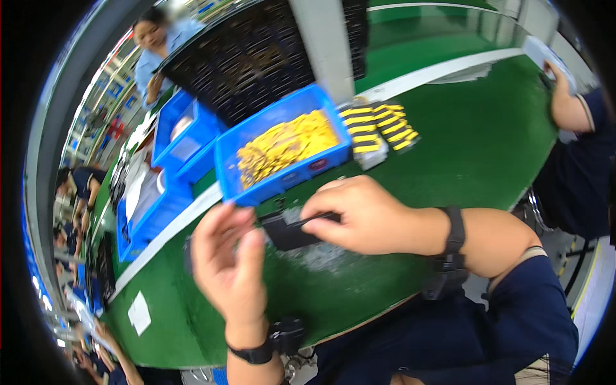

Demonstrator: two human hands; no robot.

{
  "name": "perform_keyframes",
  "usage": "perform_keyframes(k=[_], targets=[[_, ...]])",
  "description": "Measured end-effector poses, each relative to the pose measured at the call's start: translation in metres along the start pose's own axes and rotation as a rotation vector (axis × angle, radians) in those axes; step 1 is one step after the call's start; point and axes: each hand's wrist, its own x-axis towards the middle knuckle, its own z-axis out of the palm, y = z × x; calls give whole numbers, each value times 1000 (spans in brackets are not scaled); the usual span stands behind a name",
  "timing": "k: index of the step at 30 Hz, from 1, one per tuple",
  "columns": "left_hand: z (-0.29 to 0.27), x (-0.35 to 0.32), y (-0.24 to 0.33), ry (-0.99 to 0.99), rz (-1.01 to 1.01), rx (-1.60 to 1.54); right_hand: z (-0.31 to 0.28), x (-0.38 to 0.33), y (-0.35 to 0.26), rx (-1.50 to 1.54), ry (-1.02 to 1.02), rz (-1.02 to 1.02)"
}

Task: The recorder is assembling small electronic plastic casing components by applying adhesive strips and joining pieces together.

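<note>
My right hand (360, 215) is closed on a flat black rectangular piece (287, 235), pinching its right end between thumb and fingers. A thin dark strip or edge runs under those fingers; its kind is unclear. Left of the piece, my left hand (226, 266) is raised with thumb and fingers apart, slightly smeared by motion, and holds nothing that shows. Just beyond both hands stands a blue bin (260, 197) heaped with small yellow and dark parts (289, 144).
Yellow-and-black striped pieces (378, 128) lie right of the bin on the green table (449, 154). More blue bins (154, 215) stand at the left. A dark slotted panel (237, 61) and grey post (324, 45) rise behind. Co-workers sit at the right (574, 147) and far left.
</note>
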Motion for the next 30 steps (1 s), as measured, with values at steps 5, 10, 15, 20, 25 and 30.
perform_keyframes(k=[5, 10, 15, 20, 25, 30], targets=[[-55, -6, 58, -25, 829, 517, 1, 0, 7, 3, -3, 42], [-79, 3, 39, -29, 660, 989, 3, 0, 8, 49, 2, 32], [-74, 10, 12, -108, 405, 1188, 4, 0, 10, 54, 5, 21], [-74, 16, 12, -97, 355, 1238, 5, 1, 11, 67, -6, 12], [-77, 19, 13, -52, 377, 1266, 6, 1, 9, 11, -41, 17], [-87, 20, 18, 29, 444, 1276, 7, 0, 10, -15, 13, -58]])
